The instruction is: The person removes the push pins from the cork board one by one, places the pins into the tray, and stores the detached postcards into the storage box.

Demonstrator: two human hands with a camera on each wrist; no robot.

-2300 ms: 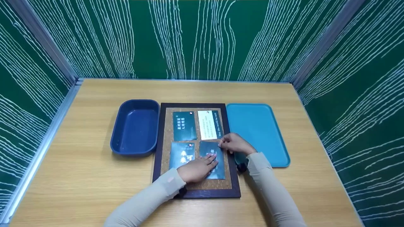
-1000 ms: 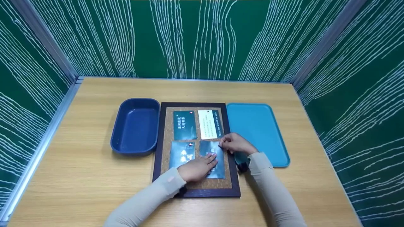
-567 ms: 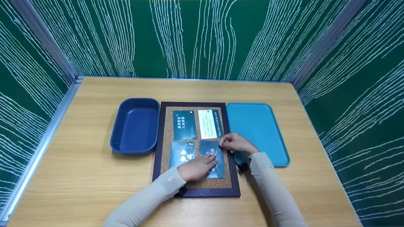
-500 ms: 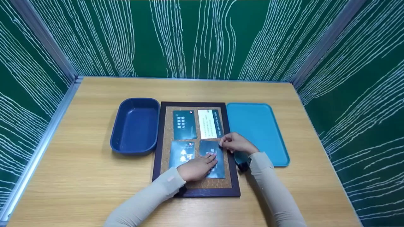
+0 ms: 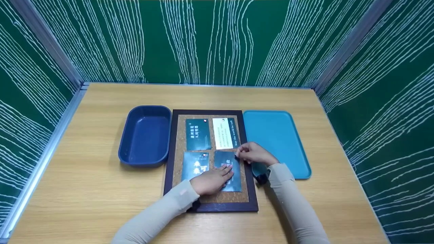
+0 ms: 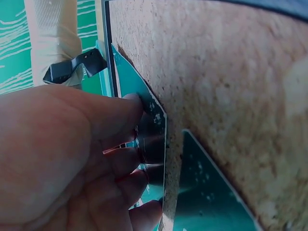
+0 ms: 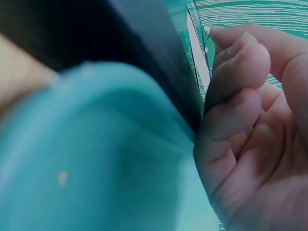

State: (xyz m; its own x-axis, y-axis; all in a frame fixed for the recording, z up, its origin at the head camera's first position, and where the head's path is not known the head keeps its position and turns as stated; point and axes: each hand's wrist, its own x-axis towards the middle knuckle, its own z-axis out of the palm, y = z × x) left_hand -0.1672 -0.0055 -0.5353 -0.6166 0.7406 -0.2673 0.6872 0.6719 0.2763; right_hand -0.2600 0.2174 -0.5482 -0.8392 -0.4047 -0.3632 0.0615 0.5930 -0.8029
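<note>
A corkboard with a dark frame (image 5: 223, 207) lies on the table, bearing several printed cards. My left hand (image 5: 209, 182) rests on the lower right green card (image 5: 234, 183), its fingers extended across it. In the left wrist view, the fingertips (image 6: 137, 107) touch this card's surface. At that card's upper right corner, my right hand (image 5: 255, 154) pinches a small pushpin (image 7: 207, 31) between thumb and forefinger, mostly hidden by the fingers. The lower left card (image 5: 190, 166) is partly behind my left hand. Small pins show at the other cards' upper right corners.
A deep blue bin (image 5: 144, 139) stands left of the corkboard. Along its right side lies a flat turquoise tray (image 5: 278, 135), partly under my right wrist. An upper left green card (image 5: 200, 142) and an upper right white-and-green card (image 5: 222, 135) are on the cork. Green patterned walls enclose the table.
</note>
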